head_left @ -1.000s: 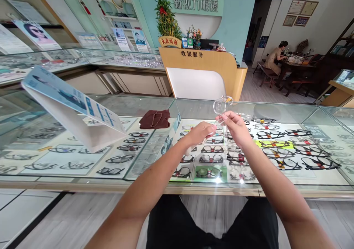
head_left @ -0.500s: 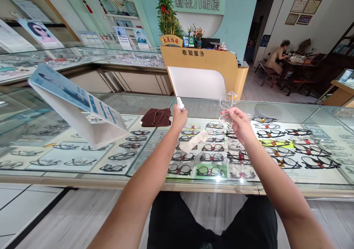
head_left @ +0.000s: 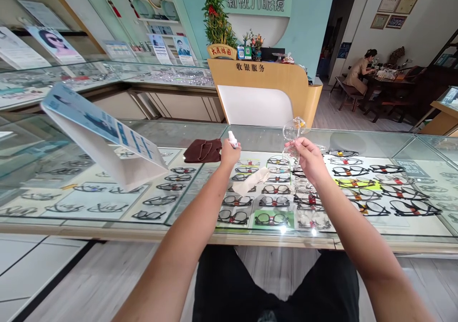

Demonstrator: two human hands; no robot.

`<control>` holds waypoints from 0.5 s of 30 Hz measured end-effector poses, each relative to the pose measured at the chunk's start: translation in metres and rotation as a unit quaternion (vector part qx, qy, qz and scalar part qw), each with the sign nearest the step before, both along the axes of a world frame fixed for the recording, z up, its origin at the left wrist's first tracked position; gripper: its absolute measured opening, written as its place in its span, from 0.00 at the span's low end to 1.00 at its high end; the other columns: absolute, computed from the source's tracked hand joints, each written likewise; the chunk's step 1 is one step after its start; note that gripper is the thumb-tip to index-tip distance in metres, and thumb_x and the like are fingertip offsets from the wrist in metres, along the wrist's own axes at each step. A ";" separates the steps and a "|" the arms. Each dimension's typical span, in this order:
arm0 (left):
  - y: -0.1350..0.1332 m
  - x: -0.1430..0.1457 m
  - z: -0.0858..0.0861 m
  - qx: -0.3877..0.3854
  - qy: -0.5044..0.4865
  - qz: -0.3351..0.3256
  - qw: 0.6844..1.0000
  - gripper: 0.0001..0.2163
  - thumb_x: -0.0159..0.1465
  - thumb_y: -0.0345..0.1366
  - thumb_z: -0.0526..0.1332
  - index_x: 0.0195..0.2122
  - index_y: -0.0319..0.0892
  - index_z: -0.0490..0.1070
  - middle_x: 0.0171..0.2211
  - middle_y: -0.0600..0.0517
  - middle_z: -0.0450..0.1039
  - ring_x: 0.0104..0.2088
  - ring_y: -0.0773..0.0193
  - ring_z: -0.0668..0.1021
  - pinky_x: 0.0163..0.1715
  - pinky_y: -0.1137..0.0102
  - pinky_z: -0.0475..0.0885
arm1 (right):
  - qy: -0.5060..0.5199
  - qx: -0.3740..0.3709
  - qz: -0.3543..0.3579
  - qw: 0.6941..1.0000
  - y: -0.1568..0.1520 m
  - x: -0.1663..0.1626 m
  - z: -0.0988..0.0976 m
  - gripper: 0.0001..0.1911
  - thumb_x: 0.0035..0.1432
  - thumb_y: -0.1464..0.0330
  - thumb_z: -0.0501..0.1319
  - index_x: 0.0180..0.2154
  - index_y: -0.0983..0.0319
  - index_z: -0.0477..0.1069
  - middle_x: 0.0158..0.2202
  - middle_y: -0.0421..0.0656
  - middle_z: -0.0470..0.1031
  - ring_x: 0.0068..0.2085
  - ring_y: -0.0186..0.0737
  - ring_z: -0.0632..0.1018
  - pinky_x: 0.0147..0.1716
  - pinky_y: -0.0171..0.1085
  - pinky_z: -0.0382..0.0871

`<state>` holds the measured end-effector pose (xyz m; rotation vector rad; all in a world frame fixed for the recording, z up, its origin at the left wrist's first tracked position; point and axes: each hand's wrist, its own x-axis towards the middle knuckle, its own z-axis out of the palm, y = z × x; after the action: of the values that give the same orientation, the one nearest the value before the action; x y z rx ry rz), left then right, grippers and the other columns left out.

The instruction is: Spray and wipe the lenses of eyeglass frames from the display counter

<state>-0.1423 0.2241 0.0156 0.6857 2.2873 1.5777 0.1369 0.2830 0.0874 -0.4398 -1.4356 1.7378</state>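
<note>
My left hand [head_left: 231,153] is closed around a small white spray bottle [head_left: 232,139], its top showing above the fingers. Pinched between the fingertips of my right hand [head_left: 309,159] is a pair of clear-framed eyeglasses [head_left: 292,130], held up above the glass counter [head_left: 257,143]. One round lens stands above the fingers and the other shows below them. On the glass between my arms lies a crumpled pale cloth [head_left: 251,181]. A dark brown drawstring pouch [head_left: 203,151] rests on the counter just left of my left hand.
Rows of eyeglasses [head_left: 275,202] lie under the glass. A white and blue folded sign [head_left: 107,136] stands on the counter at left. Behind are a wooden cashier desk [head_left: 261,88] with a plant [head_left: 219,21], and a person [head_left: 360,74] seated at a dark table.
My left hand has lowered slightly, and the bottle has tipped and dropped a little with it. My right hand and the eyeglasses stay almost still.
</note>
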 end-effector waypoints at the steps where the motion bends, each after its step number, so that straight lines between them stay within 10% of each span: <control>1: 0.000 0.000 0.000 -0.004 0.001 -0.002 1.000 0.13 0.64 0.24 0.61 0.47 0.44 0.65 0.45 0.49 0.78 0.46 0.59 0.78 0.52 0.61 0.73 | 0.000 0.003 -0.001 1.000 0.000 0.000 0.000 0.25 0.47 0.44 0.78 0.30 0.54 0.74 0.40 0.38 0.85 0.40 0.40 0.79 0.46 0.42 0.71; 11: -0.016 0.036 0.037 0.046 0.139 0.134 0.980 0.30 0.58 0.28 0.69 0.59 0.43 0.58 0.69 0.32 0.56 0.73 0.38 0.61 0.70 0.47 0.60 | 0.010 -0.009 -0.005 1.000 -0.003 0.001 0.004 0.25 0.46 0.45 0.79 0.30 0.54 0.74 0.39 0.39 0.85 0.41 0.40 0.78 0.47 0.41 0.71; 15: -0.027 0.059 0.054 0.088 0.206 -0.051 0.973 0.10 0.64 0.32 0.62 0.47 0.44 0.68 0.48 0.45 0.75 0.51 0.52 0.78 0.55 0.58 0.71 | 0.001 0.005 -0.007 1.000 -0.003 0.001 0.004 0.24 0.48 0.45 0.77 0.31 0.54 0.73 0.39 0.40 0.84 0.41 0.41 0.77 0.48 0.42 0.71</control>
<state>-0.0831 0.1967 0.0693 1.2605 2.3525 1.7338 0.1381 0.2798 0.0917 -0.4411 -1.4359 1.7180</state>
